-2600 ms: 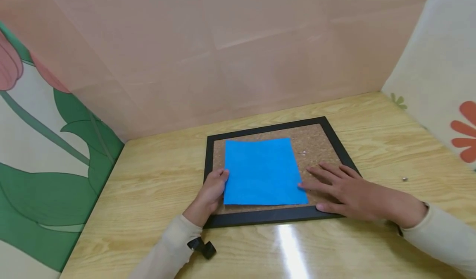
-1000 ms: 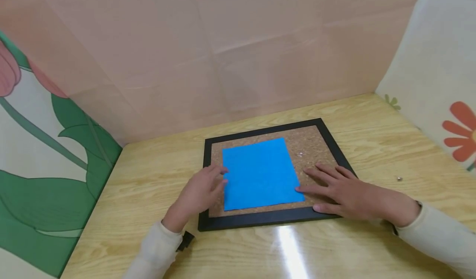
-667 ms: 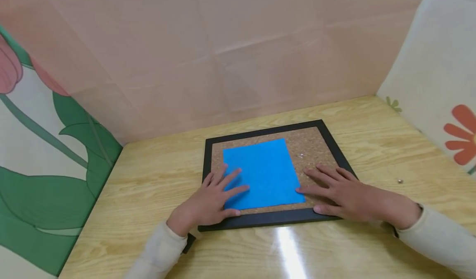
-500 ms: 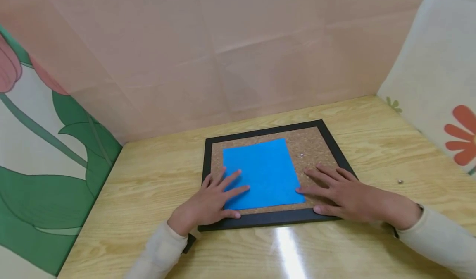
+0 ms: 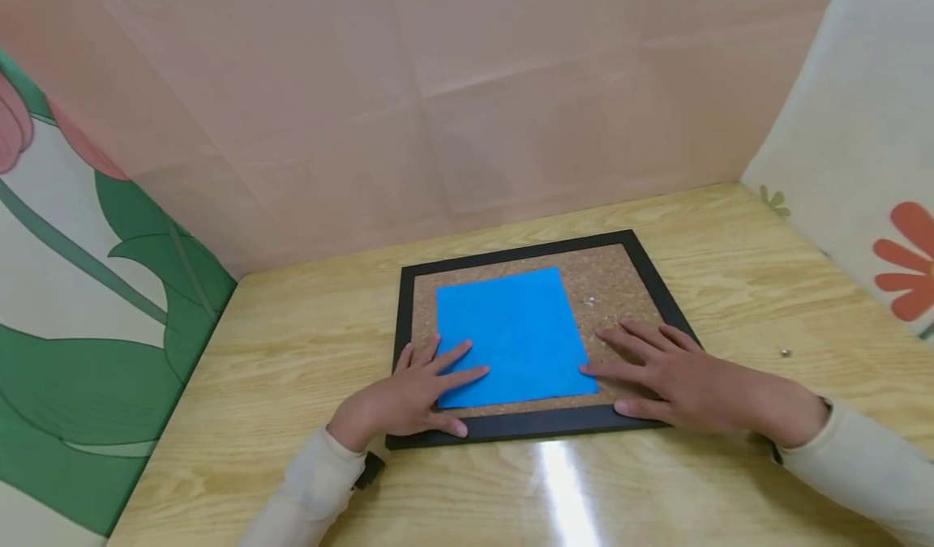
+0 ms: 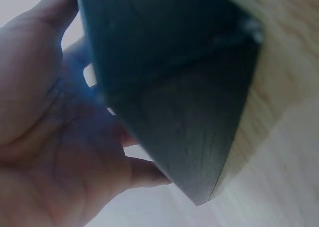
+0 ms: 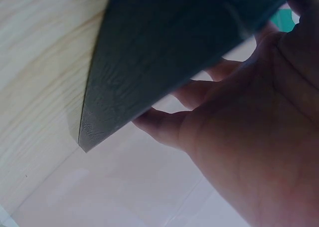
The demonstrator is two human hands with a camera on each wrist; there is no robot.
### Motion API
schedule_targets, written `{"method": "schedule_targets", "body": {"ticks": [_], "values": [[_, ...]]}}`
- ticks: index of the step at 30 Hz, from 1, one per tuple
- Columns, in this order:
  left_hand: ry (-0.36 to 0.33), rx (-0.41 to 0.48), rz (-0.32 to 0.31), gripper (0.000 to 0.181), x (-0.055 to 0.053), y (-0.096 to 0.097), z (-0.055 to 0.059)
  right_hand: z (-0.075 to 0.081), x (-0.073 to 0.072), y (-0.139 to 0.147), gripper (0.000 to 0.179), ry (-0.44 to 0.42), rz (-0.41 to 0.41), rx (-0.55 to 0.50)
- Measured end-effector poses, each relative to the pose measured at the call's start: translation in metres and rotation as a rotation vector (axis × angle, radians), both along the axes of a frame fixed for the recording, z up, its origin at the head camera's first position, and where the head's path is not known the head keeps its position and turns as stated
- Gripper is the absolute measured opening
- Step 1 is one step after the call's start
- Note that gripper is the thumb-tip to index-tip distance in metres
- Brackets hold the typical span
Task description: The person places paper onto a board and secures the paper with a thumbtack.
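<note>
A blue sheet of paper [image 5: 514, 332] lies flat on a cork board [image 5: 606, 275] with a black frame [image 5: 540, 425]. My left hand [image 5: 412, 393] rests with spread fingers on the paper's lower left part, its thumb on the frame. On the other side my right hand [image 5: 682, 381] lies across the frame and cork, its index fingertip touching the paper's lower right edge. In the left wrist view my left palm [image 6: 65, 152] is beside the frame's edge. The right wrist view shows my right palm [image 7: 249, 127] over the opposite edge of the frame.
A small shiny clear piece [image 5: 592, 301] sits on the cork right of the paper. Another small shiny piece [image 5: 786, 352] lies on the wooden table [image 5: 306, 344] to the right. A pink wall covering [image 5: 438, 109] stands behind, with flower-printed panels at both sides.
My left hand has let go of the paper's left edge and spread over its lower left part. The paper has settled flat and slightly turned. My right hand has stayed in place.
</note>
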State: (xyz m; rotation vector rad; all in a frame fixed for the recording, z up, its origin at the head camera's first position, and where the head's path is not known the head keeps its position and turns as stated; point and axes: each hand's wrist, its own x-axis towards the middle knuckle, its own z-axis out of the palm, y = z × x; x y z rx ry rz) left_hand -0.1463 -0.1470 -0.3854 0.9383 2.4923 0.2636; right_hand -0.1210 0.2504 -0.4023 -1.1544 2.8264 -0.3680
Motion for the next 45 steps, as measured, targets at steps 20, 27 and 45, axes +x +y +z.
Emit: {"method": "schedule_targets", "body": {"ticks": [20, 27, 45], "values": [[-0.055, 0.047, 0.029, 0.084, -0.002, 0.000, -0.001, 0.001, 0.002, -0.002, 0.050, -0.015, -0.013, 0.009], [-0.052, 0.039, 0.031, 0.084, -0.001, 0.001, 0.002, -0.002, 0.001, 0.003, 0.056, 0.059, 0.018, 0.006], [-0.096, 0.094, 0.037, 0.082, 0.003, 0.000, 0.007, 0.025, 0.010, 0.102, 0.064, 0.067, -0.355, -0.114]]}}
